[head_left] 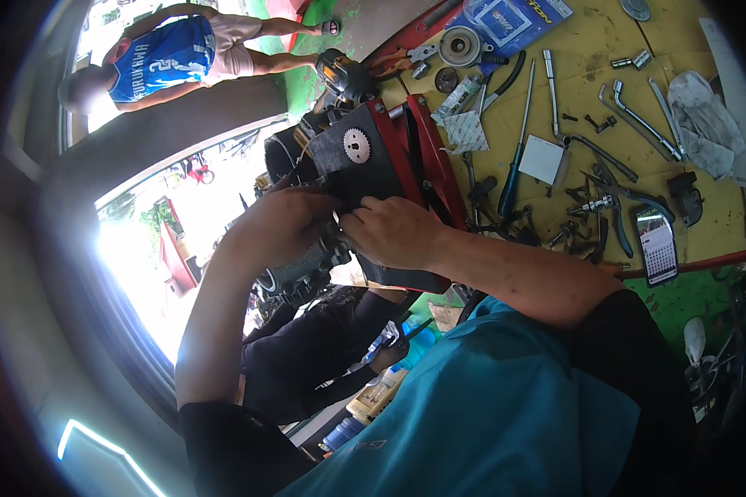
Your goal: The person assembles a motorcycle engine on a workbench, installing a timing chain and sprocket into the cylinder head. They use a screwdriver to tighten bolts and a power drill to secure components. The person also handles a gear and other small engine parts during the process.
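1 left hand (286, 219) and 1 right hand (394, 232) work at dark machinery (302, 269).

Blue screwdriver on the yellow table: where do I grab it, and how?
Best by its thick handle, probably from above and the near end: the handle points toward the wearer, the thin shaft away. A white square lies close on the right, so mind that side.

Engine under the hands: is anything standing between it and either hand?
Nothing visible stands in the way: the left hand and right hand are both right at the engine. The toothed sprocket lies beyond them, clear of both. The exact contact points are hidden.
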`<state>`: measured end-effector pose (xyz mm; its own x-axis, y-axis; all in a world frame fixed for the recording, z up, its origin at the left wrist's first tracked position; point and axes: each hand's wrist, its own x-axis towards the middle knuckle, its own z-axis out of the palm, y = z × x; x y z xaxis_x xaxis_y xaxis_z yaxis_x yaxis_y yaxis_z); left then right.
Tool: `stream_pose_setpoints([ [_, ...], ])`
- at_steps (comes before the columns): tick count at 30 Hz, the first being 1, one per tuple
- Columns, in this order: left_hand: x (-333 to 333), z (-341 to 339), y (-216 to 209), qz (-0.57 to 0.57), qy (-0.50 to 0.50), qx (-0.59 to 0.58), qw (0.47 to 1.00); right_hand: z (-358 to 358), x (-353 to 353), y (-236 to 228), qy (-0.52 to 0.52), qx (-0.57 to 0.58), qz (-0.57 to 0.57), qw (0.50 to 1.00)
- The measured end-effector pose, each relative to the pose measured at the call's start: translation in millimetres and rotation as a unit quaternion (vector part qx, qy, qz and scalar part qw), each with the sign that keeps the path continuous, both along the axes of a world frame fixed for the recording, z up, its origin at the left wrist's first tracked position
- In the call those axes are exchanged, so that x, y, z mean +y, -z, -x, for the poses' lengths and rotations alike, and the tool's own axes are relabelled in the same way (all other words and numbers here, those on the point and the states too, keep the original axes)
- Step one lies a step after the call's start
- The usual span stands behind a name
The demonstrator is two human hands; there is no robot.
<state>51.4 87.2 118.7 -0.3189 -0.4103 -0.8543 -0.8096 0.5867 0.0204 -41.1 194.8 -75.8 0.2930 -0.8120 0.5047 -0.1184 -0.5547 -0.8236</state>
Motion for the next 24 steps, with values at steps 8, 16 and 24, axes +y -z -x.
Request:
stream_pose_setpoints([
  [8,10.4,18.3,-24.7,0.050,-0.177,0.083,0.979,-5.2,-1.2,-7.6,-0.049,-0.062,-0.160,0.984],
  [16,23.5,25.9,-0.4,0.063,-0.015,-0.037,0.997,3.1,-6.1,-26.3,-0.150,-0.209,-0.430,0.866],
  [24,5.6,14.5,13.5,-0.008,-0.038,-0.049,0.998,3.9,5.6,-6.9,-0.069,-0.113,-0.210,0.969],
])
